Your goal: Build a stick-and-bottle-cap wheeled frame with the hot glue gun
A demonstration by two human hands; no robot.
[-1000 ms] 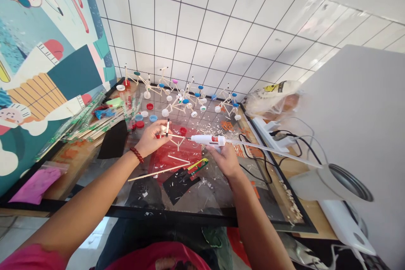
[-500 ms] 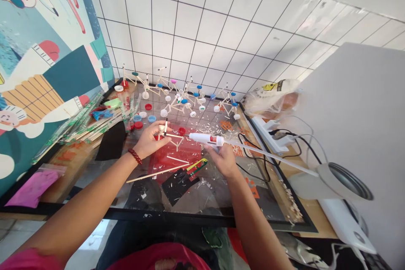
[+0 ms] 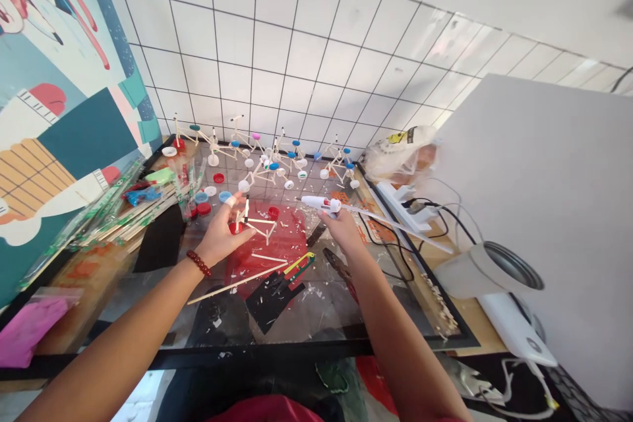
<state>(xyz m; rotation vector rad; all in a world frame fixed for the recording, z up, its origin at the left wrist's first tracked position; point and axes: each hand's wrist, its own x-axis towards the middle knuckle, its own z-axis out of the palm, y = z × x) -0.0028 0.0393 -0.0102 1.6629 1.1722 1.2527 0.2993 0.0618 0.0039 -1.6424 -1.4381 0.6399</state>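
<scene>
My left hand (image 3: 222, 234) pinches a small model bicycle frame (image 3: 262, 222) of thin wooden sticks, with a black-tipped upright and a red bottle cap (image 3: 236, 227) at its near end. In my right hand (image 3: 345, 232) is a white hot glue gun (image 3: 321, 204), a long glue stick (image 3: 390, 219) reaching out of its back. The nozzle points left, apart from the frame. Beneath them, a loose red cap (image 3: 273, 213), cut sticks (image 3: 240, 282), a yellow-green cutter (image 3: 299, 266) and black sheet scraps (image 3: 270, 301) lie on the glass top. Pliers (image 3: 341, 270) lie partly behind my right forearm.
Several stick bicycles with cap wheels (image 3: 274, 166) stand along the tiled wall. Bundled sticks (image 3: 133, 217) and a pink packet (image 3: 32, 330) lie left. On the right are a power strip (image 3: 408, 208), black cable (image 3: 395, 270), plastic bag (image 3: 403, 155) and white round container (image 3: 467, 270).
The glue gun's nozzle has drawn away from the stick frame, up and to the right. My left hand still holds the frame, slightly lower. The whole view has shifted.
</scene>
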